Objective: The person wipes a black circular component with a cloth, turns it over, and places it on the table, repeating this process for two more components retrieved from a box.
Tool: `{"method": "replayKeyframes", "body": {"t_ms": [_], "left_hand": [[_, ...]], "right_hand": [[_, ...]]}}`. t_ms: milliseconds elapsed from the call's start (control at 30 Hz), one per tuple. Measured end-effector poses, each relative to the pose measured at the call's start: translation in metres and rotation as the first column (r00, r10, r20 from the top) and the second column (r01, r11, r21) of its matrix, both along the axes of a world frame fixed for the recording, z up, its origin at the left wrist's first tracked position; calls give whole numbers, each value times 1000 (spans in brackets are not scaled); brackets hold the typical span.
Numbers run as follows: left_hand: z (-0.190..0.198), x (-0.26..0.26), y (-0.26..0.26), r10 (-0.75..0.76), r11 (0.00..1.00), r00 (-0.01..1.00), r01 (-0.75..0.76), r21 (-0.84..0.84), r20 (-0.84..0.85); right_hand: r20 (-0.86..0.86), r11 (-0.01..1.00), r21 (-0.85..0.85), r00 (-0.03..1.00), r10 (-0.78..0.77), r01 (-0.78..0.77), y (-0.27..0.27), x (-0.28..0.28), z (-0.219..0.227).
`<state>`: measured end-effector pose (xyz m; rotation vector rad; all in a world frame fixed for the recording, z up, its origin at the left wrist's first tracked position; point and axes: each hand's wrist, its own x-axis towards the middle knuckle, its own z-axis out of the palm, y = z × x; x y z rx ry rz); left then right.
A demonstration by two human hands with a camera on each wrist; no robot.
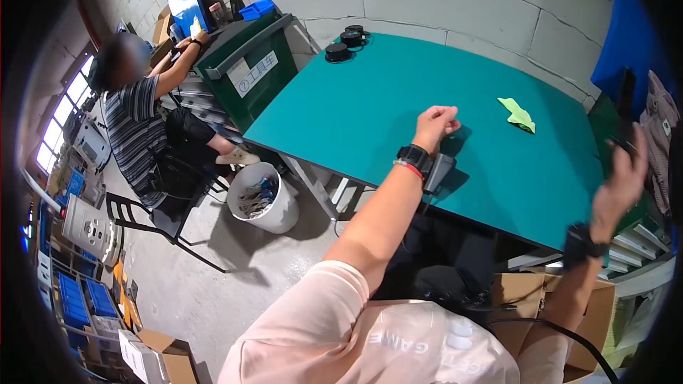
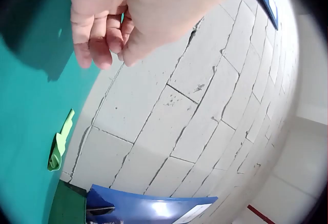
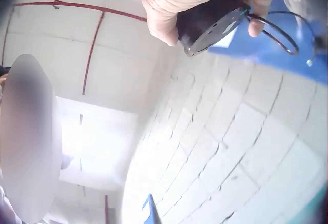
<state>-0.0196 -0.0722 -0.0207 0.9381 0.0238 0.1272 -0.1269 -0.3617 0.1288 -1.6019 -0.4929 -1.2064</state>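
My right hand [image 1: 622, 178] is raised beyond the right end of the green table. In the right wrist view its fingers [image 3: 163, 26] grip a black, rounded device [image 3: 215, 21] with a thin black cable looped beside it. In the head view most of that device is hidden by the hand. Over the middle of the tabletop, my left hand [image 1: 437, 126] has loosely curled fingers and holds nothing. A crumpled lime-green cloth [image 1: 518, 115] lies on the table to the right of the left hand.
Black round devices with cables [image 1: 338, 52] sit at the table's [image 1: 398, 71] far left corner. A white bin [image 1: 263, 203] stands on the floor to the left. Beyond it, a seated person [image 1: 135, 114] is beside a green tool cart [image 1: 249, 71]. An open cardboard box [image 1: 519, 291] is below the near edge.
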Motion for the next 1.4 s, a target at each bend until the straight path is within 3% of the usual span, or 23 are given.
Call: {"method": "replayKeyframes", "body": {"t_ms": [33,67,167,300,433,567,633,667,767,800,833,900,1067,1167,1267,1300,1367,1400], "left_hand": [[2,-3,-1,-16,998,1000,16,58,-5],[4,-4,-2,-93,996,996,93,11,10],[17,-16,-5,-205,977,979,205,52,-2],[18,-15,-7,-188,981,982,189,38,-30],[25,-22,-8,-179,979,984,181,90,-21],[11,-13,-7,-217,946,975,200,255,41],[7,-8,-6,-230,927,972,205,313,45],[9,-10,-7,-232,912,971,198,358,54],[15,-16,-8,-227,893,972,180,412,68],[16,-15,-9,-243,900,968,204,386,56],[16,-14,-10,-261,906,964,228,358,48],[15,-14,-10,-260,896,964,222,384,50],[13,-17,-11,-249,893,965,198,404,77],[13,-18,-11,-149,907,988,118,403,45],[14,-15,-10,-201,936,976,169,308,78],[10,-12,-10,-203,937,977,172,303,71],[8,-11,-10,-196,927,979,165,336,62],[12,-16,-12,-162,937,985,133,322,63]], "right_hand": [[-41,993,36,993,114,-112,24,17,-11],[-96,997,-56,994,51,-57,45,28,-20],[-8,936,-343,996,-85,77,104,55,-40],[-169,897,-428,985,42,-112,145,78,-76],[-226,860,-493,974,21,-133,150,84,-99],[-352,870,-442,934,57,-219,134,91,-112],[-486,928,-234,862,145,-289,125,96,-117],[-487,928,-234,861,148,-291,118,99,-119],[-637,889,-97,714,290,-447,102,111,-123],[-664,792,85,558,497,-605,99,108,-122],[-664,790,85,557,499,-607,99,108,-123],[-674,742,198,461,577,-641,98,109,-126],[-678,756,322,418,604,-570,101,109,-138],[-647,731,427,385,658,-533,93,111,-143],[-667,683,471,281,690,-558,93,103,-134],[-672,686,473,277,687,-553,96,102,-135],[-720,771,270,411,560,-577,100,99,-137],[-723,766,302,387,572,-568,101,97,-134]]}}
